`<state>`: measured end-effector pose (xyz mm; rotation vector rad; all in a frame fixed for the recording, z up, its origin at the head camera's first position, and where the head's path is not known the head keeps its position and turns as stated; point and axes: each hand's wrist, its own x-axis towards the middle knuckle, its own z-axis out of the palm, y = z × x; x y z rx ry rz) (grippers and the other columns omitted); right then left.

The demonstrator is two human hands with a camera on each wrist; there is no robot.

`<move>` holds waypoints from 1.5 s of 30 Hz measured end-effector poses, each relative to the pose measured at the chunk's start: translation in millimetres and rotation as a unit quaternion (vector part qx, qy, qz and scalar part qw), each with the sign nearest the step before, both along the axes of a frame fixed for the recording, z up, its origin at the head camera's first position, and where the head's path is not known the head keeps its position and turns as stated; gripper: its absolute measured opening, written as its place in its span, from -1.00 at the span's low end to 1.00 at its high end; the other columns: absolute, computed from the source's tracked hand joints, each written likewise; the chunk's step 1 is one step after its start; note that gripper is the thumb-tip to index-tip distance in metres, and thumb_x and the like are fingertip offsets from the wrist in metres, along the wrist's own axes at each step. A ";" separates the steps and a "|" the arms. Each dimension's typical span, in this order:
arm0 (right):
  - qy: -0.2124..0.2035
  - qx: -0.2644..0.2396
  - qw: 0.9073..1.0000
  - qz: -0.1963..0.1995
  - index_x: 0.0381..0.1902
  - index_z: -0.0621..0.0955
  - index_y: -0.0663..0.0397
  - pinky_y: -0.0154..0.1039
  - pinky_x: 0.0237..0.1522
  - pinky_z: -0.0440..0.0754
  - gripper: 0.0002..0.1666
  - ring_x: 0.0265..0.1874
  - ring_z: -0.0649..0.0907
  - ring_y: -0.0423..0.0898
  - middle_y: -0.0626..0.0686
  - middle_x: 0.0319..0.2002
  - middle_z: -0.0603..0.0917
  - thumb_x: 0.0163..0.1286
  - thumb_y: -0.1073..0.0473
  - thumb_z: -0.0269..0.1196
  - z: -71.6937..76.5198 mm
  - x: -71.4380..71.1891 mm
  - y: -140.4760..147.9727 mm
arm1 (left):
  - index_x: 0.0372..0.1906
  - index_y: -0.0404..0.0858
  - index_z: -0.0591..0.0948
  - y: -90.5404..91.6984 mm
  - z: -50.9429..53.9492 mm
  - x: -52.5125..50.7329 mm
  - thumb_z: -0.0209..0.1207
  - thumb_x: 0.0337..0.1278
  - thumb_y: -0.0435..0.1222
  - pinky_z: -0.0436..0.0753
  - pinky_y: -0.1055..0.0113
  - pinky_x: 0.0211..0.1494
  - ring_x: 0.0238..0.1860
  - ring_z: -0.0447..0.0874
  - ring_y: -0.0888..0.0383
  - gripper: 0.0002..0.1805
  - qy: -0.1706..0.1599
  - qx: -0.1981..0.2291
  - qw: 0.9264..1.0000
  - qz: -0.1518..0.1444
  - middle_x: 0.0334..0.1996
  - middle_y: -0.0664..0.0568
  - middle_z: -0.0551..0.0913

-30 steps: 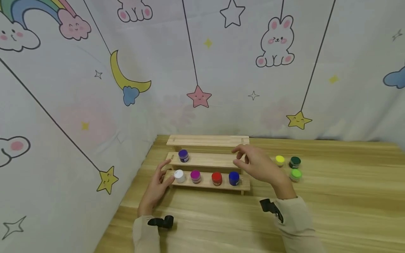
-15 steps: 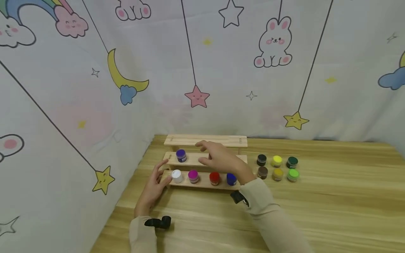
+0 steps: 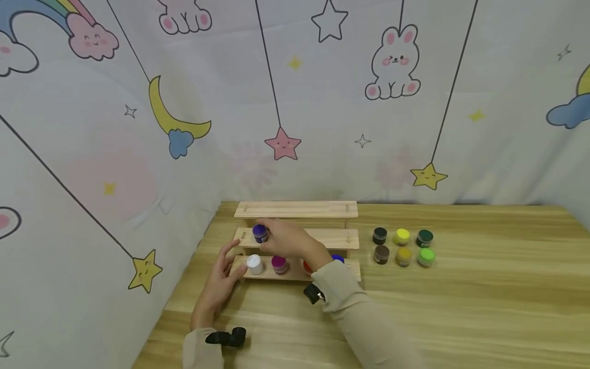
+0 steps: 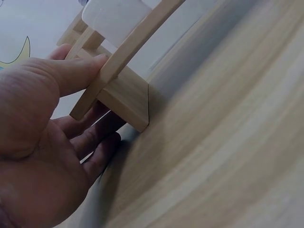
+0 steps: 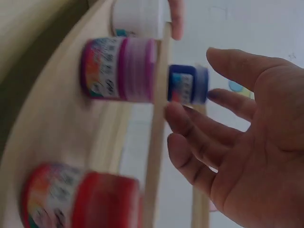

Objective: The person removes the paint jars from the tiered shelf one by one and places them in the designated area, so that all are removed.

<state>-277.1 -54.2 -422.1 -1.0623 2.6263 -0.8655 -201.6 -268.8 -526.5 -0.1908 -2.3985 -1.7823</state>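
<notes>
The three-step wooden rack [image 3: 318, 209] is gripped at its left end by my left hand [image 3: 216, 287]; in the left wrist view that hand [image 4: 45, 123] has its thumb on a board and its fingers behind. My right hand [image 3: 292, 241] is at the purple-blue jar [image 3: 260, 233] on the middle step. In the right wrist view, its fingers [image 5: 202, 128] spread around this jar [image 5: 187, 84], the thumb apart from it. White [image 3: 255, 264] and magenta [image 3: 279, 264] jars stand on the lowest step; red [image 3: 307, 266] and blue [image 3: 338, 258] ones are partly hidden by the right arm.
Right of the rack, several jars stand on the table in two rows, among them black [image 3: 380, 236], yellow [image 3: 402, 237], brown [image 3: 381, 254] and light green [image 3: 426, 257]. A patterned white curtain [image 3: 322, 102] hangs behind the table and along its left side.
My right hand has moved left across the middle step to the purple-blue jar, uncovering jars on the table. My left hand has stayed at the rack's left end.
</notes>
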 end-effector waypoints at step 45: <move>0.023 -0.050 0.986 -0.156 0.23 0.52 0.05 -0.18 -0.44 0.61 -0.54 -0.37 0.67 -0.06 0.26 0.03 0.64 0.42 0.13 0.32 35.3 18.1 238.9 | 0.47 -0.11 0.04 -22.9 20.8 -10.1 0.20 0.39 -0.28 0.44 -0.10 0.26 0.35 0.26 -0.38 -0.27 -0.095 -0.081 0.988 -0.088 0.26 -0.53 0.36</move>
